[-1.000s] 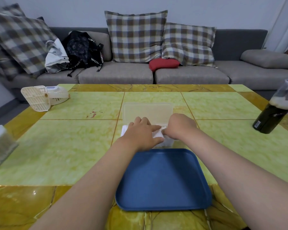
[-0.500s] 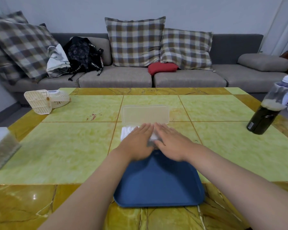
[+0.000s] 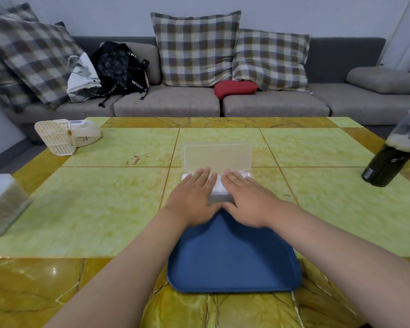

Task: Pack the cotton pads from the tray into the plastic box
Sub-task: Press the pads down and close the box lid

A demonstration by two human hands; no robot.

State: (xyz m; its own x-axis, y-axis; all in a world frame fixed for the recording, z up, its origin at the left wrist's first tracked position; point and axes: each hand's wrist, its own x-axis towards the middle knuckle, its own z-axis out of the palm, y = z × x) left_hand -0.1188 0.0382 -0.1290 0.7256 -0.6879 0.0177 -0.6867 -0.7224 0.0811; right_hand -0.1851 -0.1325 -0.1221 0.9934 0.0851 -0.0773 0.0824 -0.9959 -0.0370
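Note:
A clear plastic box (image 3: 217, 157) stands open in the middle of the table, its lid upright at the back. White cotton pads (image 3: 219, 187) fill the box, showing between my hands. My left hand (image 3: 194, 195) lies flat on the pads on the left side, fingers straight. On the right side my right hand (image 3: 244, 197) presses down the same way. The blue tray (image 3: 234, 261) sits just in front of the box with nothing on it; my wrists hang over its far edge.
A dark bottle (image 3: 393, 159) stands at the right table edge. A white plastic fan (image 3: 66, 136) lies at the far left, and a clear container (image 3: 3, 204) sits at the left edge. A grey sofa with plaid cushions (image 3: 195, 48) runs behind the table.
Both hands went from curled over the pads to flat with straight fingers, and slid forward over the box. The head camera dipped slightly.

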